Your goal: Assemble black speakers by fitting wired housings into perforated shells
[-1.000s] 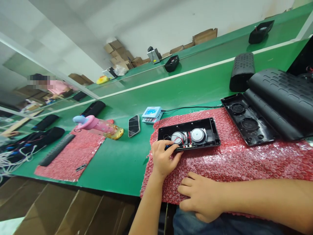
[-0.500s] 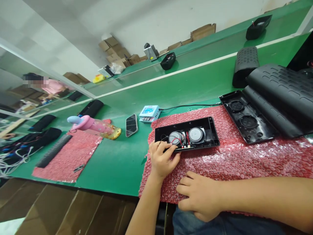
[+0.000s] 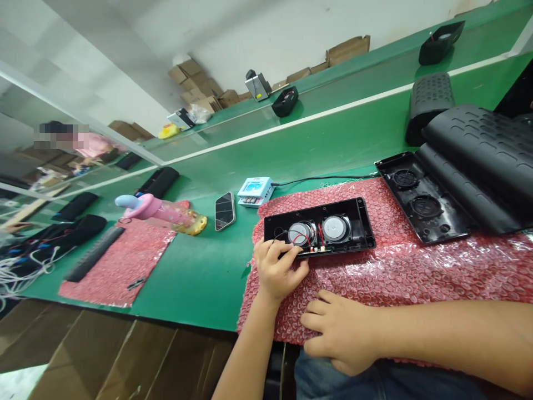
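We are working on a black speaker case (image 3: 358, 225) lying on red bubble wrap (image 3: 400, 280) over our green desk (image 3: 200, 283), its two round drivers (image 3: 334, 228) facing up. We are gripping its near wall, toward the left end, with our left hand (image 3: 277, 272), fingers curling over the rim. Our right hand (image 3: 341, 333) is resting palm-down on the wrap, apart from the case, fingers loosely spread.

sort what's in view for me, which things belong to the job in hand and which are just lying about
Probably in the job:
case at the left hand
two speakers in it
red wires
bubble wrap beneath

Probably just lying about:
phone
bottle
boxes behind
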`<state>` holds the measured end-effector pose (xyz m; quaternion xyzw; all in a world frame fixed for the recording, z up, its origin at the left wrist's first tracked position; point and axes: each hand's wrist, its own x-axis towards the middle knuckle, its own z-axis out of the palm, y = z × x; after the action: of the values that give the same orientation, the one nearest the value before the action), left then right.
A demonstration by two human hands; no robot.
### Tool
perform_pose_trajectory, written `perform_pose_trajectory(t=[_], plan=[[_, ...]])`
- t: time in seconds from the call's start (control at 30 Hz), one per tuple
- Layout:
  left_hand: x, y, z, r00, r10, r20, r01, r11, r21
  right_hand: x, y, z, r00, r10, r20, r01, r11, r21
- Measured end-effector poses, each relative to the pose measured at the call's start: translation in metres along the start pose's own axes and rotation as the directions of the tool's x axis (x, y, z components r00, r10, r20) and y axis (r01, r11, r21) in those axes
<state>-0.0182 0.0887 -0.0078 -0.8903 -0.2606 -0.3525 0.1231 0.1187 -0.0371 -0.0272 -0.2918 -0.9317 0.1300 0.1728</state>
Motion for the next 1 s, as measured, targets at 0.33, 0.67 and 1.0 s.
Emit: perform_pose_trajectory(t=[0.33,0.67,1.0], plan=[[-0.004,0.005,0.005,0.999,-0.016,-0.03,0.017,0.999,0.028,0.0,0.0,0.001,1.0,0.0,0.01,0.0,1.0,-0.008],[-0.004,0.014,0.006,0.998,0.002,-0.065,0.0,1.0,0.03,0.0,0.0,0.002,1.0,-0.009,0.006,0.009,1.0,-0.006],[-0.004,0.015,0.008,0.997,-0.001,-0.072,0.003,1.0,0.023,-0.001,0.0,0.001,1.0,-0.004,-0.008,0.004,1.0,-0.003]])
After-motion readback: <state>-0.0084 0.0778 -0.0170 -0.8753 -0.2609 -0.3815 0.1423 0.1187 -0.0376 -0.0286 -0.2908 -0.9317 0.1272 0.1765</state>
